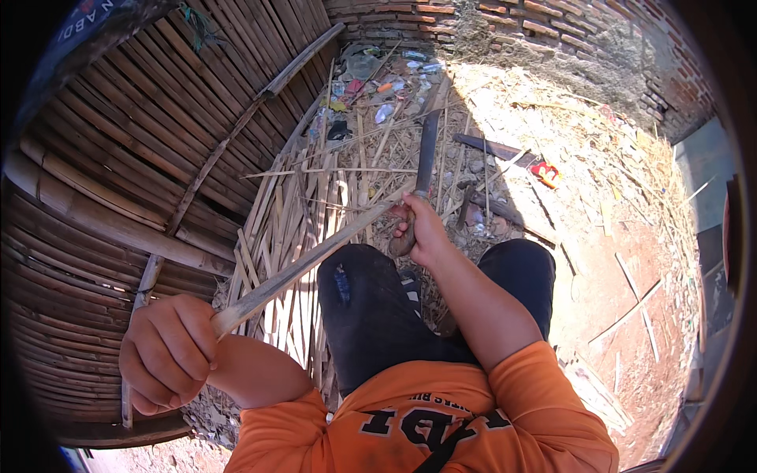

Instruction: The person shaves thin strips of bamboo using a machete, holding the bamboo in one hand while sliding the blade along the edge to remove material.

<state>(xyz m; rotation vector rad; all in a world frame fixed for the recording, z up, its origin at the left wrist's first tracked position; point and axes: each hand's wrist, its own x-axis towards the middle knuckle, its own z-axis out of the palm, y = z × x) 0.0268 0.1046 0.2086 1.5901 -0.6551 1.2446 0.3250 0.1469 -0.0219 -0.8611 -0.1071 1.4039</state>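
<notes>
My left hand (pixel 169 355) is closed in a fist around one end of a long bamboo strip (pixel 303 264), out at the left beside the slatted wall. From there the strip slants away up to my right hand (pixel 424 229), in front of my knees. That hand grips a machete (pixel 427 154) by its wooden handle, its dark blade pointing up and away from me. Where the strip's far end meets the machete, my fingers partly cover it. I cannot tell whether the blade touches the strip.
A bamboo slat wall (pixel 118 142) rises close on my left, and a brick wall (pixel 544 35) stands at the back. Many split bamboo strips (pixel 276 236) lie left of my knees. Litter (pixel 384 113) and a red object (pixel 545 174) lie on the shavings-covered ground.
</notes>
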